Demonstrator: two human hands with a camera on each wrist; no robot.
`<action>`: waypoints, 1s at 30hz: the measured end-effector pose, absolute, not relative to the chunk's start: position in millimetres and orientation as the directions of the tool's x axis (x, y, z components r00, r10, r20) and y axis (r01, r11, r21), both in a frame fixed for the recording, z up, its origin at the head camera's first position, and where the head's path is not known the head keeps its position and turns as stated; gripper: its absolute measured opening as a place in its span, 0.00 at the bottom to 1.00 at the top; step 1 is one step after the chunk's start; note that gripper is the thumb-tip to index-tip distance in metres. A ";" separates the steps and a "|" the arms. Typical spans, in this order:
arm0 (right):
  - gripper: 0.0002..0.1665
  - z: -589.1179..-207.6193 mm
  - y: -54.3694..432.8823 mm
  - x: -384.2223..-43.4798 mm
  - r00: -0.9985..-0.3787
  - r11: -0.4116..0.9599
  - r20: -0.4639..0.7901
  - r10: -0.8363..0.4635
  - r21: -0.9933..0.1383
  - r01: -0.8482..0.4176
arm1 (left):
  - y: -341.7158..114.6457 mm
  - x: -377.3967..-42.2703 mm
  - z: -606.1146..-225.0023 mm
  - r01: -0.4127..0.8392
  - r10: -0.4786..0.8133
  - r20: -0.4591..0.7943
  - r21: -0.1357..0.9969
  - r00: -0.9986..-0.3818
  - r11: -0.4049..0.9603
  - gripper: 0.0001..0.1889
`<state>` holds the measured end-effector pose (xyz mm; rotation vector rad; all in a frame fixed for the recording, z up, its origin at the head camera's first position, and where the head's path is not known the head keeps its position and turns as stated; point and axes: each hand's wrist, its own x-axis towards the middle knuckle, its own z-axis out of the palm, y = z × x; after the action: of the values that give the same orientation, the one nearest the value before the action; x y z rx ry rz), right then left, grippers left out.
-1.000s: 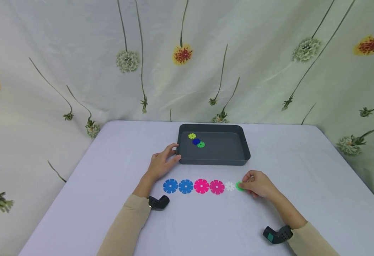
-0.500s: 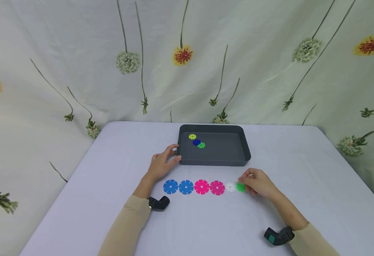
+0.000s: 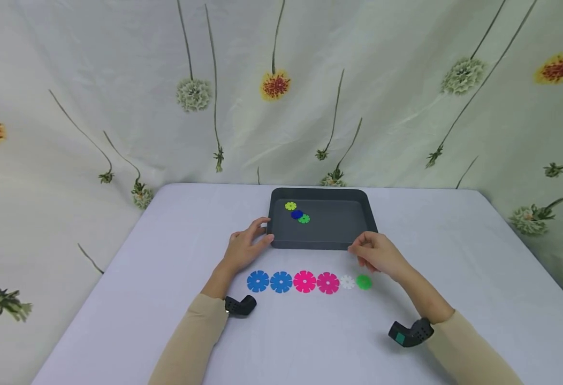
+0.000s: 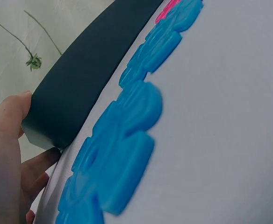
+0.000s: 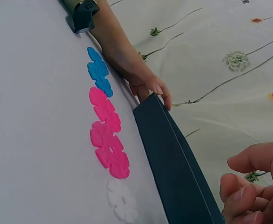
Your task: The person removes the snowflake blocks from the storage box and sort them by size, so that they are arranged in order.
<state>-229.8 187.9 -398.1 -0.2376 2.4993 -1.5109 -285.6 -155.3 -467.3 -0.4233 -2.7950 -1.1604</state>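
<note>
My left hand (image 3: 246, 247) grips the near left corner of a dark grey tray (image 3: 329, 245); in the left wrist view its fingers (image 4: 18, 109) meet the tray's wall. My right hand (image 3: 377, 253) hovers by the tray's near right corner, fingers loosely curled around nothing; the right wrist view shows a gap between thumb and fingers. In front of the tray lies a row of flower-shaped plastic discs: two blue discs (image 3: 258, 281), two pink discs (image 3: 305, 282), a smaller white disc (image 3: 347, 282) and a small green disc (image 3: 364, 282) at the right end.
Inside the tray, toward its left, lie a yellow disc (image 3: 290, 206), a dark blue disc (image 3: 297, 214) and another green disc (image 3: 304, 219), the last two overlapping. A white cloth (image 3: 281, 342) covers the table. Behind it hangs a flower-printed curtain (image 3: 397, 96).
My right hand has let go of the small green disc, which stays at the row's right end. It has risen away toward the tray's near right corner. The left hand has not moved.
</note>
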 end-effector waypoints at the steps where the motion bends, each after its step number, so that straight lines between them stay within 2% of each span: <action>1: 0.11 -396.4 185.6 -232.0 -0.964 0.464 -0.095 -0.249 -0.885 -0.032 | -155.5 -285.7 -467.5 0.285 0.220 0.182 0.681 -0.958 0.675 0.29; 16: 0.11 -373.8 148.4 -265.1 -0.962 0.460 -0.050 -0.269 -0.884 -0.083 | -156.2 -284.4 -466.5 0.284 0.226 0.175 0.675 -0.958 0.681 0.29; 30: 0.11 -378.9 120.5 -299.2 -0.963 0.504 -0.080 -0.258 -0.861 -0.064 | -156.2 -286.7 -468.2 0.288 0.225 0.181 0.661 -0.957 0.693 0.29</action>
<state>-299.2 120.5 -378.9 -0.2759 2.5477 -1.4465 -286.7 -156.2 -468.2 -0.4276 -2.8106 -1.1200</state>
